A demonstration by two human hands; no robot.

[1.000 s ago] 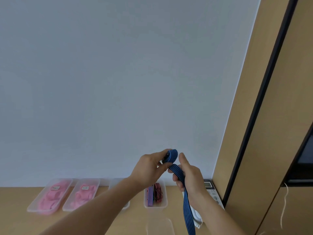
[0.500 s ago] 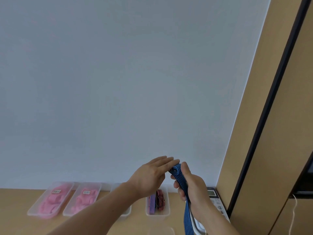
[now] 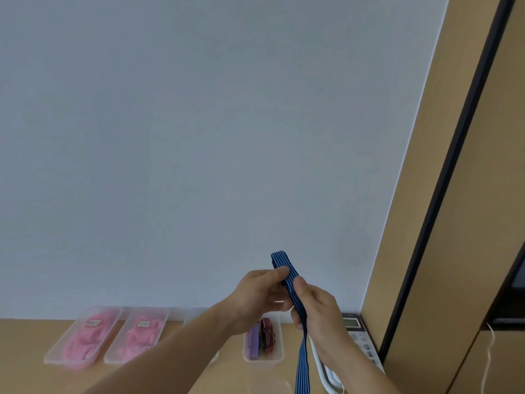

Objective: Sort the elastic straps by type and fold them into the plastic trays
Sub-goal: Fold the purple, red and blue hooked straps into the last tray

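Observation:
A blue striped elastic strap is held up in front of the white wall, its folded top end sticking up above my fingers and its tail hanging down out of view. My left hand pinches the strap near the fold. My right hand grips it just below. On the wooden table stand clear plastic trays: two on the left with pink straps, and one behind my arms with a purple strap and a red-black strap. Another tray is mostly hidden by my left forearm.
A white desk phone lies at the right edge of the table beside a tall wooden cabinet. The rim of another clear container shows at the bottom edge. The white wall closes off the back of the table.
My left hand went from flat over the strap's fold to pinching it. The folded end now stands higher above the fingers, and both hands sit slightly lower and to the right.

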